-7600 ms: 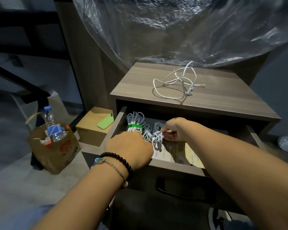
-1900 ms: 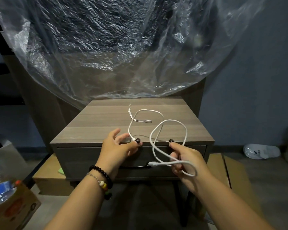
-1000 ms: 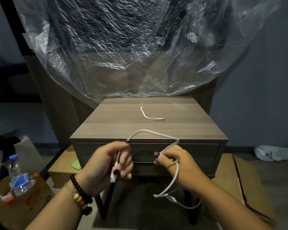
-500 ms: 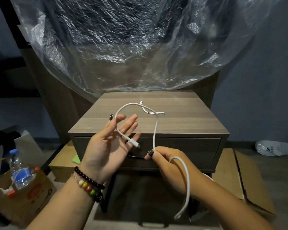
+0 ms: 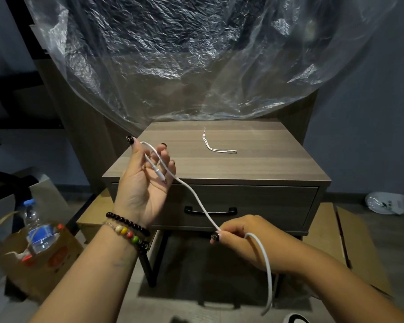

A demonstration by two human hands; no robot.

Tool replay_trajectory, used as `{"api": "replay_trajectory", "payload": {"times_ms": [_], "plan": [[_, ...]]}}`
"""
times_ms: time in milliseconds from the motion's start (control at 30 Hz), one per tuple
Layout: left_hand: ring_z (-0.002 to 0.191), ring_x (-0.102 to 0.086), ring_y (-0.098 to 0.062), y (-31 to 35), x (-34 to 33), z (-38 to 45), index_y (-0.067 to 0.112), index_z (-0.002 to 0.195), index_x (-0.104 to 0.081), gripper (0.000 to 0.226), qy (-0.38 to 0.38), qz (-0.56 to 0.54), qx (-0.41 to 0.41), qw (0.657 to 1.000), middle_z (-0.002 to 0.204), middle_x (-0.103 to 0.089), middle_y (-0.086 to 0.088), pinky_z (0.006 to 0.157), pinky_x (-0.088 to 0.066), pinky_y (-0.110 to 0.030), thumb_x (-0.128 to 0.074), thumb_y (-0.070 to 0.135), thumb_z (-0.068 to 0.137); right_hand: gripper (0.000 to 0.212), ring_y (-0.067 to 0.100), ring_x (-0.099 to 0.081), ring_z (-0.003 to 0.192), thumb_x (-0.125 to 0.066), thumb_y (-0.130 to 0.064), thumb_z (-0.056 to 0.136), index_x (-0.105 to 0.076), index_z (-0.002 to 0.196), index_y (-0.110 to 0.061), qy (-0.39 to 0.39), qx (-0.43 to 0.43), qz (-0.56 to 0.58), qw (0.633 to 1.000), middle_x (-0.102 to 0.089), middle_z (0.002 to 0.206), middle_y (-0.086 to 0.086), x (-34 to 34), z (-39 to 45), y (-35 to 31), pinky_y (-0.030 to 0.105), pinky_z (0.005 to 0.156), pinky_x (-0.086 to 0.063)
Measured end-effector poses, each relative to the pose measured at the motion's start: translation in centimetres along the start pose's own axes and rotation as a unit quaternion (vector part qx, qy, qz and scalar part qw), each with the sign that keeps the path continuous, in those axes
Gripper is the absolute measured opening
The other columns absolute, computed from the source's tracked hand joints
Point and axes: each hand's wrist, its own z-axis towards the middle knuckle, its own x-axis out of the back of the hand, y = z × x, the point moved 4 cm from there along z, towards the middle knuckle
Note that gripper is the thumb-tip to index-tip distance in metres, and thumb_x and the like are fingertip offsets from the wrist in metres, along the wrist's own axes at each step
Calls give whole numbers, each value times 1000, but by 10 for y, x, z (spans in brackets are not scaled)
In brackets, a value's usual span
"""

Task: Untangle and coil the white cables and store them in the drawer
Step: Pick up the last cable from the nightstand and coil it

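A white cable (image 5: 196,201) runs between my two hands in front of the nightstand (image 5: 243,166). My left hand (image 5: 142,185) is raised palm towards me, fingers loosely upright. The cable loops over those fingers and its connector end (image 5: 159,176) lies across the palm. Lower and to the right, my right hand (image 5: 239,237) pinches the cable between thumb and fingers. The rest of the cable hangs down past my wrist. The drawer (image 5: 266,206) with its black handle (image 5: 210,210) is shut. A short thin white cord (image 5: 216,148) lies on the nightstand top.
A clear plastic sheet (image 5: 196,54) hangs behind and above the nightstand. A cardboard box (image 5: 40,259) holding a water bottle (image 5: 39,229) stands at the left. Flattened cardboard (image 5: 352,241) lies on the floor at the right, and a white bag (image 5: 387,202) beyond it.
My right hand has drawn the cable down and to the right, straightening it. The loop now lies tighter over my left hand's fingers, which have curled in slightly.
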Motion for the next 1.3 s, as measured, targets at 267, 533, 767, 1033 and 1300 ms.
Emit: {"api": "replay_trajectory", "payload": {"times_ms": [267,533,767,1033,1300], "plan": [[60,-51,-2,-1,8,3,10,122,-57,54,-58,33,24,997,68,-53,6,62,-50,-16,-52,46,83,29,4,-49,52,-57,-46,91,-75,79,-26,53,-75,-35,995,-61,58,-6,24,-5,14,26,57,-43],[46,-36,-2,-7,26,-4,13,98,-51,34,-40,70,86,993,69,-45,4,42,-35,-11,-41,45,97,7,20,-67,67,-69,-19,86,-76,87,-19,41,-8,56,998,-71,72,6,51,-10,11,28,63,-54],[56,-58,-7,-11,30,-17,8,104,-57,42,-58,202,150,966,82,-67,-5,47,-44,-13,-36,44,98,8,1,-60,74,-75,-30,79,-77,86,-34,149,-4,-80,986,-67,70,-17,50,-2,9,24,74,-48],[108,-64,-38,-22,37,-34,6,119,-50,45,-131,297,264,908,116,-67,-21,88,-50,-54,-36,43,96,7,12,-54,73,-81,-28,74,-78,80,-29,302,130,-188,926,-68,68,-14,40,5,-14,41,75,-38],[75,-70,-22,-48,38,-48,8,115,-51,41,-177,337,308,872,101,-71,-20,63,-57,-32,-36,42,97,17,11,-52,72,-68,-36,75,-78,81,-24,329,163,-170,914,-68,69,-11,27,15,-29,38,71,-33]]}}
